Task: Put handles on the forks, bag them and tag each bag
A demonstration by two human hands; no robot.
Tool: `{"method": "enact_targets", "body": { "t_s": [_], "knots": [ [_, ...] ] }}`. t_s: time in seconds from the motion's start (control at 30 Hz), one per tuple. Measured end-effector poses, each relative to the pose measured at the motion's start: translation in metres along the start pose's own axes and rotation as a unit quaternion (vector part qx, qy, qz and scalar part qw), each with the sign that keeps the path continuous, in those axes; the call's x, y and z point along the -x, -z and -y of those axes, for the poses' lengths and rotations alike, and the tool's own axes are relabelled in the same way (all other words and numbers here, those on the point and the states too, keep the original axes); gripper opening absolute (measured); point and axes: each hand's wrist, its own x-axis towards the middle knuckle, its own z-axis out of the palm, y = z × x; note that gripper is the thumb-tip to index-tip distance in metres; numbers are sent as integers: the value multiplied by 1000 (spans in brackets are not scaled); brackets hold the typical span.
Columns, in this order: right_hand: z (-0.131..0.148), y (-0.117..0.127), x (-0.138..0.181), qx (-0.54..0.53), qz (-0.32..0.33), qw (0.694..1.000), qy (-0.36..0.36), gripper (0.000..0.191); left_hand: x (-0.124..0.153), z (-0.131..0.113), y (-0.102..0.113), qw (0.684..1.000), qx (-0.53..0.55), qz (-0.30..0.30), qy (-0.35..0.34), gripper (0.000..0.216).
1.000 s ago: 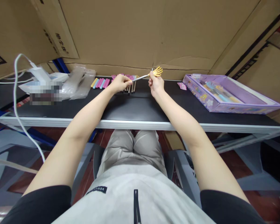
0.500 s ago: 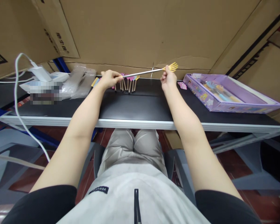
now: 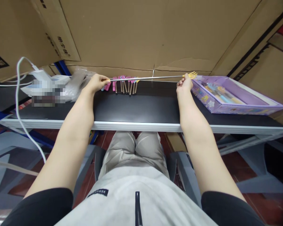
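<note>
A telescopic metal rod with a yellow claw head is stretched out long above the black table. My left hand is closed on its handle end at the left. My right hand pinches the rod just behind the yellow claw at the right. A row of several more such rods, with pink and yellow heads and coloured handles, lies on the table behind the stretched one.
A purple toy box sits at the right of the table. Clear plastic bags and a white device with a cable lie at the left. Cardboard boxes form a wall behind the table.
My hands have moved apart, the left one leftwards and the right one rightwards, and the rod between them has been pulled out from short to long.
</note>
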Motion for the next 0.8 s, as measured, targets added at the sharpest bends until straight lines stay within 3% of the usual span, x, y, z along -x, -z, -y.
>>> {"method": "enact_targets", "body": {
  "t_s": [0.1, 0.2, 0.37, 0.67, 0.8],
  "knots": [
    [-5, -10, 7, 31, 30, 999, 16, 47, 5, -26, -8, 1000, -9, 4, 13, 20],
    [-27, -30, 34, 61, 114, 991, 11, 49, 8, -60, -27, 999, 2, 41, -23, 21],
    [-63, -52, 82, 86, 235, 968, 8, 45, 13, -99, -58, 997, 9, 27, -69, 28],
    [-48, -48, 110, 81, 256, 963, -28, 48, 18, -116, -70, 994, 50, 20, -96, 29],
    [-45, -49, 116, 60, 251, 965, -54, 48, 20, -122, -71, 992, 91, 43, -76, 24]
  ]
}}
